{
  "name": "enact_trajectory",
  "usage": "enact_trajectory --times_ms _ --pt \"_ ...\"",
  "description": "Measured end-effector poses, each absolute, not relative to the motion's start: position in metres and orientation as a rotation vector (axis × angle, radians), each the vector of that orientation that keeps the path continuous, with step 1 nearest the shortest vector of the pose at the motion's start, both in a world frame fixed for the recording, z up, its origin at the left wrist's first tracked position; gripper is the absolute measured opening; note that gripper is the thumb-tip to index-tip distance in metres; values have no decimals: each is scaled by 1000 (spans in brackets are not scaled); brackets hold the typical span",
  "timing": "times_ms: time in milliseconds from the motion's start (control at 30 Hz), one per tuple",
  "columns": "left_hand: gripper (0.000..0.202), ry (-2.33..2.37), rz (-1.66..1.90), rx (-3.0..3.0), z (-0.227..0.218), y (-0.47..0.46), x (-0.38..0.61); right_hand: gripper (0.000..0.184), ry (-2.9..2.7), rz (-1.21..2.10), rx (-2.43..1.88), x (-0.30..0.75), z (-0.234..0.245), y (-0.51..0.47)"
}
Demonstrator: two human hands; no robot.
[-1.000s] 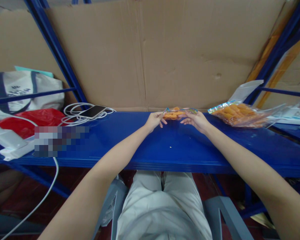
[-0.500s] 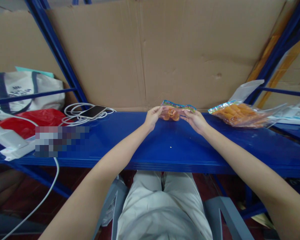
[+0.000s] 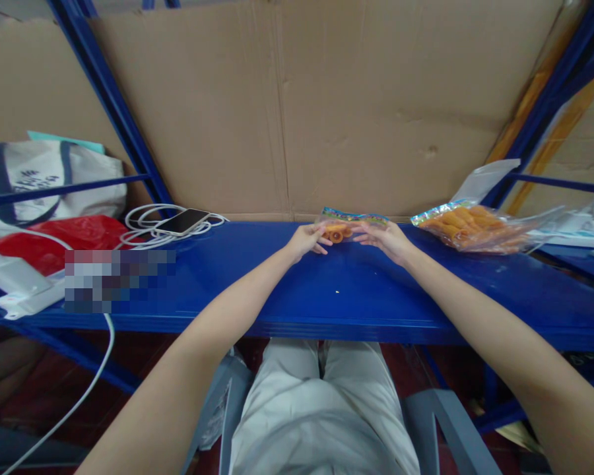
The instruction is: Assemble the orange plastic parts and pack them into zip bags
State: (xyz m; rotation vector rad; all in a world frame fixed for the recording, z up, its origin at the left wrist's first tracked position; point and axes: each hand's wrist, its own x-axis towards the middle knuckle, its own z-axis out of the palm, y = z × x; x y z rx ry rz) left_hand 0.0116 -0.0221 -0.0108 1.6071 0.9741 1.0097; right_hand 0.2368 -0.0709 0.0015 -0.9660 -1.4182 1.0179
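A clear plastic bag of orange rolls (image 3: pixel 337 235) with a colourful blue header strip is at the back of the blue shelf, between my two hands. My left hand (image 3: pixel 307 241) grips the bag's left end with bent fingers, close to the ends of the hollow orange rolls. At the other end, my right hand (image 3: pixel 387 240) has thumb and fingers closed on the plastic. Parts of the bag are hidden behind my fingers. To the right lies a second, fuller bag of orange rolls (image 3: pixel 468 224), touched by neither hand.
A blue metal shelf (image 3: pixel 336 310) is the work surface, with cardboard (image 3: pixel 346 119) behind it. At left are a phone (image 3: pixel 184 222) on coiled white cable, a red bag (image 3: pixel 89 234), a white power strip (image 3: pixel 24 290) and a canvas bag (image 3: pixel 44 175). Blue posts stand both sides.
The bag between my hands has dropped slightly and its rolls' ends have tilted toward me. My left fingers have shifted inward and down along it; my right hand has moved only a little.
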Motion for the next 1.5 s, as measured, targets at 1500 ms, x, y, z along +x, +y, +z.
enact_trajectory --times_ms 1500 --pt "30 594 1333 1613 -7 -18 15 49 -1432 709 -806 238 8 -70"
